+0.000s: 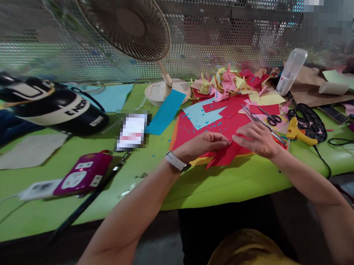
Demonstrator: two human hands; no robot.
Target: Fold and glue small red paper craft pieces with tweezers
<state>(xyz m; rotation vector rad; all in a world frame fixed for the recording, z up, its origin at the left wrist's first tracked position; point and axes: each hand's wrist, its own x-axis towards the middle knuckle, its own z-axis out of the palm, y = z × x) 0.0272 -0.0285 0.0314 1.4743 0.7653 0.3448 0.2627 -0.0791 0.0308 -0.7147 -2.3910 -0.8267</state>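
Note:
My left hand, with a white-strapped watch on its wrist, pinches at the top of a folded piece of red paper near the table's front edge. My right hand hovers close on the right, its fingers loosely bent and apart, with nothing visible between them. Under both hands lies a large red sheet, sprinkled with small blue paper dots. A light blue sheet and red strips rest on it. Black-handled scissors lie beyond my right hand.
Behind the sheets rises a heap of pink, yellow and red paper pieces. A yellow glue gun and clear bottle are on the right. Leftward are a fan, blue strip, phone, purple power strip and black flask.

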